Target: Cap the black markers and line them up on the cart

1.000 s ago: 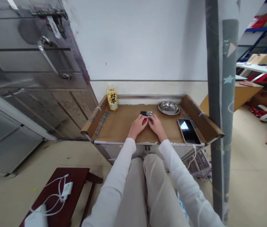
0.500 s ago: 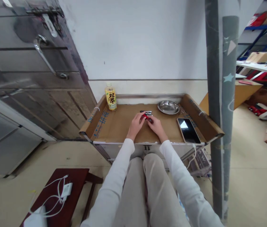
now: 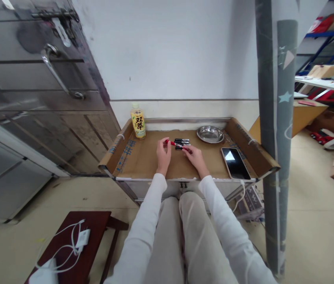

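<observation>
A pale wall point(image 3: 179, 51) bounded the far side, with a metal door point(image 3: 34, 75) at the left and a grey post point(image 3: 283, 157) close by the right end of the surface point(image 3: 143, 163). Brown cardboard lined that surface, its left side point(image 3: 114, 152) and right side point(image 3: 251, 144) raised as slanting walls, while a metal rail point(image 3: 184, 120) ran along the back. The front was low, and both forearms crossed it. A wide strip of bare cardboard lay between the left wall and the left hand point(image 3: 163, 157); the room beside the right hand point(image 3: 195, 158) was narrower, ending at the phone point(image 3: 235, 163). Behind that phone sat a steel dish point(image 3: 210, 135), near the back right corner, and a yellow bottle point(image 3: 138, 123) stood upright by the back left one.

Both hands were over the middle, apart, the left fingers pinching one end of a red pen point(image 3: 171, 142) and the right fingers gripping the other. The pen spanned the gap, slanting down toward the right hand; whether its parts were joined could not be told. Small black pens point(image 3: 181, 140) lay just beyond it, side by side.
</observation>
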`<state>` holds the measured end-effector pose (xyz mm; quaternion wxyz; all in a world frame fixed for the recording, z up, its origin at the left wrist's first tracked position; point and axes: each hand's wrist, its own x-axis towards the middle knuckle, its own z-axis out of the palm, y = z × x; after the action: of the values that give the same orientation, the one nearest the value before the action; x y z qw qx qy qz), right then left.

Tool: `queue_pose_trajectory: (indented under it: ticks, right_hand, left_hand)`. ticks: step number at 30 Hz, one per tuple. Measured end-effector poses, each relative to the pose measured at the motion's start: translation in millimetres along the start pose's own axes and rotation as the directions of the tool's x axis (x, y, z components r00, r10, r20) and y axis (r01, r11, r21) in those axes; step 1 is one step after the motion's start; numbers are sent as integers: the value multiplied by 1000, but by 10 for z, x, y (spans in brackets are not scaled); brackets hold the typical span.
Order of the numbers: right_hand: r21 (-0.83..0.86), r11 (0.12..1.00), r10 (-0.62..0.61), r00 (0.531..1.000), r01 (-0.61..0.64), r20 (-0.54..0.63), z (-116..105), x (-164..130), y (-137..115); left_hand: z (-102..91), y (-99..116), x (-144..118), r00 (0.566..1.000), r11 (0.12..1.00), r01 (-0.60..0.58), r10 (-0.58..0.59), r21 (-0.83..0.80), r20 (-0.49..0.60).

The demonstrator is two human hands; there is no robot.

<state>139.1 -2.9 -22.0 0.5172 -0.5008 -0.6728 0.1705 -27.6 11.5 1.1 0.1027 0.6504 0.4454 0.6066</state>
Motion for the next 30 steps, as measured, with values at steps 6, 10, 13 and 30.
queue_pose_trajectory:
  ticks: [6, 10, 13, 30]
  right_hand:
    - [-85, 996, -38, 990, 27, -133, -33, 4, -29]
    - [-119, 992, -46, 988, 29, -146, -43, 6, -25]
    - [-149, 987, -72, 995, 61, -74, -22, 0, -34]
    - [-133, 985, -91, 989, 106, 113, 35, -19, 79]
  left_hand:
    - [28, -54, -1, 980, 995, 97, -92, -25, 176]
    - [68, -114, -14, 847, 988, 137, -77, -77, 526]
    - [89, -147, -22, 808, 995, 91, -53, -36, 587]
    - [122, -149, -65, 864, 995, -26, -28, 99, 503]
